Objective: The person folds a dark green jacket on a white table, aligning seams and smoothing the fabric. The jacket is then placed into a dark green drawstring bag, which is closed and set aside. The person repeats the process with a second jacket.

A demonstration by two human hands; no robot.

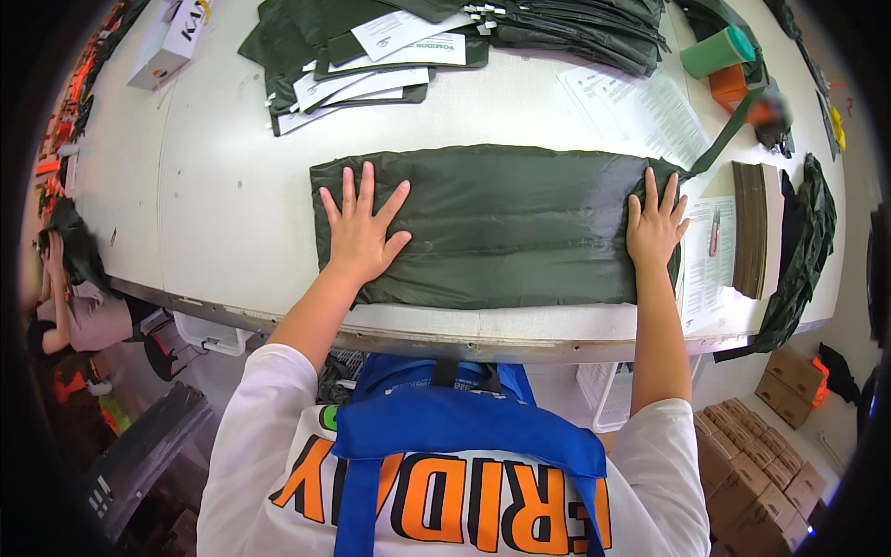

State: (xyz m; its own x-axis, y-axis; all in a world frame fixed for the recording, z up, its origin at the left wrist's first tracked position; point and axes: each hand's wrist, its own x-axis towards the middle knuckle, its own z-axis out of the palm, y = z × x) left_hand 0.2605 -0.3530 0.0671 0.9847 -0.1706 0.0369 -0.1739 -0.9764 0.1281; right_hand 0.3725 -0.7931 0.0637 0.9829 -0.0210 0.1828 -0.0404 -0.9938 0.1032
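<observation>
A dark green, shiny fabric bag-like piece (pixel 506 232) lies flat across the white table in front of me, with long seams or folds along it. My left hand (pixel 360 232) rests flat on its left end, fingers spread. On the right end lies my right hand (pixel 657 223), also flat with the fingers apart. Neither hand grips anything. A dark green strap (pixel 733 130) runs from the piece's upper right corner toward the back right. Whatever lies beneath or inside the fabric is hidden.
Dark green pouches with white cards (pixel 399 56) are heaped at the back. To the right are printed sheets (pixel 640 111), a small cutter-like tool (pixel 715 232), stacked brown cardboard (pixel 750 230) and a green tape roll (pixel 717 52). Cartons (pixel 756 464) stand below right; another person (pixel 79 306) sits left.
</observation>
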